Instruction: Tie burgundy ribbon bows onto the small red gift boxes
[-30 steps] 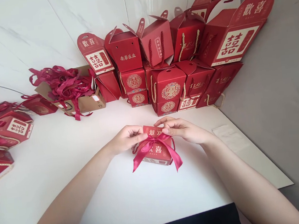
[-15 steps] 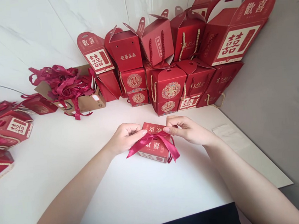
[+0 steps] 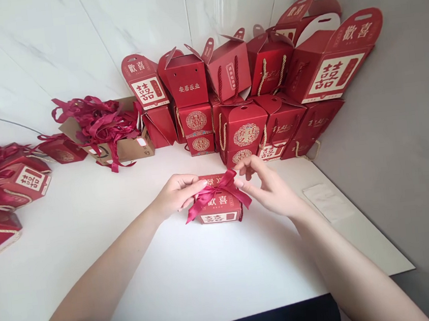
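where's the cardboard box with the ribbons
In the head view, the cardboard box sits left of the stacked red gift boxes, beyond the ribbon-tied gift box, with crimson ribbons heaped on it.

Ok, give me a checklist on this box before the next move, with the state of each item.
1. Left hand on the crimson satin ribbon: ok, fingertips at the bow.
2. Right hand off the bow: ok, fingers spread beside it.
3. Red gift box upright on the white table: ok.
4. Lettering on top of the box clear of the bow: not ok, partly covered.
5. Knot tight: cannot tell, too small to judge.
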`<action>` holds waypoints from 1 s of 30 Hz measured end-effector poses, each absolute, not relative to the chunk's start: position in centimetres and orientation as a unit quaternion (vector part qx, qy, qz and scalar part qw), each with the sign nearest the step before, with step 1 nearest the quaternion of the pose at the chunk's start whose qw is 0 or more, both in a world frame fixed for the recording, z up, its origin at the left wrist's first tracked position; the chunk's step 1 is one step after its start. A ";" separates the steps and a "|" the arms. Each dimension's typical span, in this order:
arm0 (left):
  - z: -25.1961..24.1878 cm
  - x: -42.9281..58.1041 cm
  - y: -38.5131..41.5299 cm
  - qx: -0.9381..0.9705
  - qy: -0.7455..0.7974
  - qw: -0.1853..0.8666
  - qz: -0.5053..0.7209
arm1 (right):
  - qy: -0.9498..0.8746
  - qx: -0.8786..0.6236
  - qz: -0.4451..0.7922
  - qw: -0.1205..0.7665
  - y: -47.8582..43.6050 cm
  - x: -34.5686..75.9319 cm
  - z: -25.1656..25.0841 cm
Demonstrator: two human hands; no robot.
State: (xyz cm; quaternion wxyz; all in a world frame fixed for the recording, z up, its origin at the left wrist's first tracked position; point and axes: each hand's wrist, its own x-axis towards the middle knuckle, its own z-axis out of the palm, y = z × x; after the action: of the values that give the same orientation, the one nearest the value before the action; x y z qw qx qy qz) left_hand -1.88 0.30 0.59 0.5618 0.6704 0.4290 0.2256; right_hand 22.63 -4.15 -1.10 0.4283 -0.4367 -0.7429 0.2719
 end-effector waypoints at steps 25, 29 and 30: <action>-2.3 -1.8 1.2 0.665 0.460 0.516 0.281 | -0.689 -0.482 0.464 0.279 -3.3 23.3 -2.0; -1.7 -1.8 1.1 0.677 0.457 0.516 0.257 | -0.676 -0.454 0.533 0.230 -2.9 24.9 -1.8; -1.5 -1.9 1.0 0.680 0.453 0.521 0.246 | -0.675 -0.459 0.535 0.218 -2.8 25.3 -1.8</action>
State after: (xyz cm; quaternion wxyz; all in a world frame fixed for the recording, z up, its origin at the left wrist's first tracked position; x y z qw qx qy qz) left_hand -1.87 1.03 -1.50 0.5211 0.6802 0.4531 0.2458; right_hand 25.26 -2.81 -1.77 0.2181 -0.4593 -0.6747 0.5351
